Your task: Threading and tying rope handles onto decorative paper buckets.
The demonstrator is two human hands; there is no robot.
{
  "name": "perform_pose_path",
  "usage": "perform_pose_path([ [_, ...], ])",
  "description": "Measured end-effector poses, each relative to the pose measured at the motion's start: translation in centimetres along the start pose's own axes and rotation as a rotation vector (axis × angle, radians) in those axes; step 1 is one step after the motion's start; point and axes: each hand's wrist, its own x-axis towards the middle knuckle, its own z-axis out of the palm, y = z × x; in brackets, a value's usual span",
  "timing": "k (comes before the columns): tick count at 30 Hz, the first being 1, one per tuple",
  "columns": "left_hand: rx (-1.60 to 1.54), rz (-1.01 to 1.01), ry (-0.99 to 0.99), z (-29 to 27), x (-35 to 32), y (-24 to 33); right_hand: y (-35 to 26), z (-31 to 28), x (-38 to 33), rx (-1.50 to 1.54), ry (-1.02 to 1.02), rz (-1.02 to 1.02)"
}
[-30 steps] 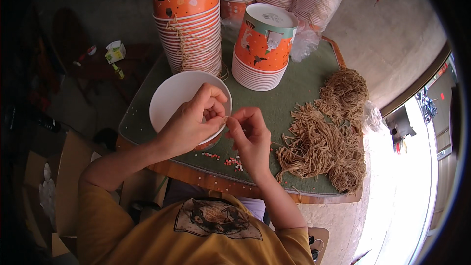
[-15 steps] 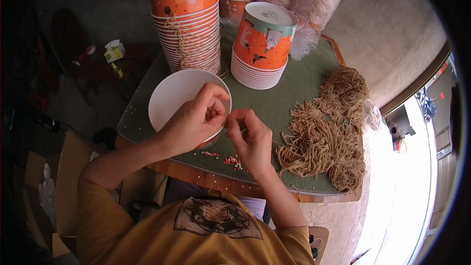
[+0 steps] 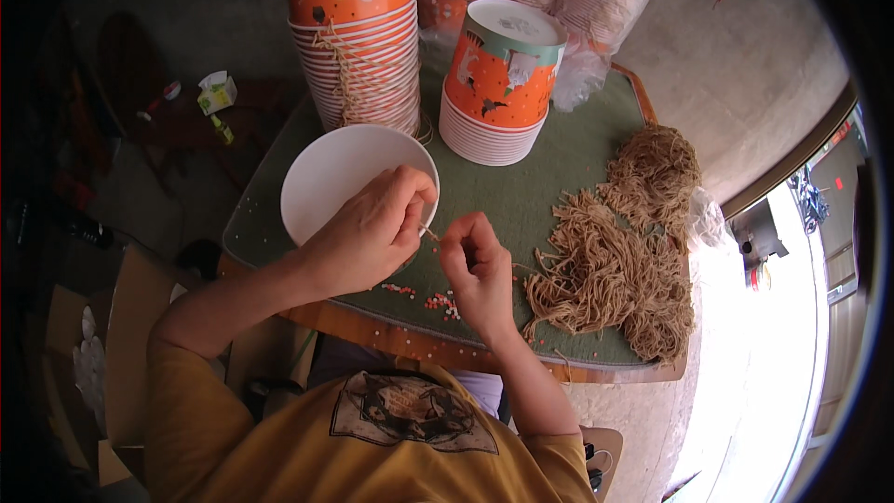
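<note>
A white-lined paper bucket (image 3: 321,177) stands tilted toward me at the table's near left edge. Over its right rim my left hand (image 3: 377,228) is closed, pinching a short piece of tan twine (image 3: 429,234). The twine's other end runs to my right hand (image 3: 477,265), whose thumb and forefinger are pinched together just right of the bucket. Part of the bucket's outside is hidden behind my left hand and forearm. Small orange and white round bits (image 3: 445,305) lie scattered on the green mat (image 3: 549,158) below my right hand.
Behind the bucket rises a tall stack of orange-printed buckets (image 3: 372,74), with loose twine hanging down it. A shorter upside-down stack (image 3: 498,84) stands to its right. Plastic-wrapped stacks (image 3: 605,0) stand at the back. Heaps of tan twine (image 3: 605,270) cover the table's right side.
My hands have moved slightly apart, so a short length of twine now shows between them. The left hand has turned a little, its fingers curling downward.
</note>
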Motion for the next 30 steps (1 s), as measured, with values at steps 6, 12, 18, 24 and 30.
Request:
perform_pose_path([
  [6,0.071,0.140,-0.035,0.0,0.2,0.1,-0.3,0.5,-1.6,0.338,-0.132,0.197],
  [12,0.116,0.226,-0.020,-0.5,0.4,-1.4,-0.6,1.7,-2.9,0.613,-0.049,0.415],
  [18,0.181,0.109,0.275,-0.6,-4.8,1.6,-1.3,1.8,-5.5,0.492,-0.072,0.456],
  [24,-0.407,-0.429,0.127,1.6,-8.0,2.8,-1.5,3.1,-6.7,0.366,-0.269,0.414],
  [30,-0.811,-0.680,0.177,2.0,-7.2,2.0,-0.7,4.1,-6.7,0.016,-0.239,0.123],
])
